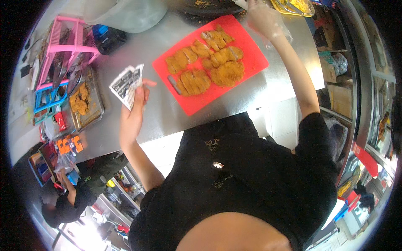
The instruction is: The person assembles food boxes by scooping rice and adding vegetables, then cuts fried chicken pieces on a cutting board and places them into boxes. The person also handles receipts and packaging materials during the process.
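Observation:
My left hand (138, 97) is bare and grips a printed paper bag (127, 86), which fans out above the thumb, left of a red cutting board (193, 105). On the board lie several breaded cutlets (227, 73), most of them sliced into strips. My right hand (263, 20), in a clear plastic glove, is at the top, past the board's upper right corner. Its fingers are closed on a pale, flat thing (241, 3) that the picture's edge cuts off; what it is cannot be told. A dark round pan (201, 12) with crumbs is beside it.
A metal tray (100, 108) with breaded pieces, a pink rack (70, 48) with knives and a large translucent tub (135, 15) stand on the left. A yellow-rimmed container (309, 11) of yellow food is at the upper right. Another person (67, 200) is at the lower left.

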The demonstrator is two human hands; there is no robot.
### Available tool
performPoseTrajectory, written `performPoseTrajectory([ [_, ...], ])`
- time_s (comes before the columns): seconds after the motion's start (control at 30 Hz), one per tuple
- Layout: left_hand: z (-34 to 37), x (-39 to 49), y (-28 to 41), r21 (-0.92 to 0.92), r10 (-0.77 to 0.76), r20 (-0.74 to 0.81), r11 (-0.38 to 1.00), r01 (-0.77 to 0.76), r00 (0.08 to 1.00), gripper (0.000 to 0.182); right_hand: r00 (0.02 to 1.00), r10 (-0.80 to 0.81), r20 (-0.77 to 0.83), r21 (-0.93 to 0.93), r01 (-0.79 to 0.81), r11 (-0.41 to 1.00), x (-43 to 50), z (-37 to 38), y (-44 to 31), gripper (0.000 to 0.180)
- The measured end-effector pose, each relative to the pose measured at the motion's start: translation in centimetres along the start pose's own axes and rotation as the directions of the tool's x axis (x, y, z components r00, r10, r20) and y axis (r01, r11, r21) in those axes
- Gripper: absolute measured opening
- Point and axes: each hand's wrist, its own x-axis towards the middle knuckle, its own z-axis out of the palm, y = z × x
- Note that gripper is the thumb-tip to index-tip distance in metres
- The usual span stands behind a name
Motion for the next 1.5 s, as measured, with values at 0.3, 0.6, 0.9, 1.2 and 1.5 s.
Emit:
performPoseTrajectory([
  [0.3, 1.8, 7.9, 6.9, 0.171, 0.498, 0.098, 0.845, -0.507, 0.862, 0.037, 0.978, 0.084, 0.192, 0.35, -0.148, 0.925, -0.4, 1.6, -0.7, 0.031],
  [0.6, 16.1, 21.7, 2.3, -0.235, 0.872, 0.113, 0.489, -0.84, 0.476, 0.026, 0.762, 0.171, 0.625, 0.624, -0.619, 0.477, -20.5, -1.3, -5.9, 0.039],
  [0.9, 20.8, 23.6, -8.8, 0.223, 0.744, 0.305, 0.551, -0.804, 0.594, 0.04, 0.718, 0.136, 0.682, 0.503, -0.597, 0.625, -22.0, 0.6, -6.6, 0.046],
  [1.2, 21.1, 23.6, -8.2, 0.51, 0.792, 0.376, 0.256, -0.821, 0.481, 0.033, 0.825, -0.057, 0.562, 0.614, -0.37, 0.697, -25.7, 6.1, -5.8, 0.03],
  [1.5, 19.7, 23.0, -5.8, 0.217, 0.802, 0.305, 0.467, -0.857, 0.514, 0.046, 0.788, -0.009, 0.615, 0.596, -0.457, 0.66, -24.2, 1.8, -6.1, 0.033],
])
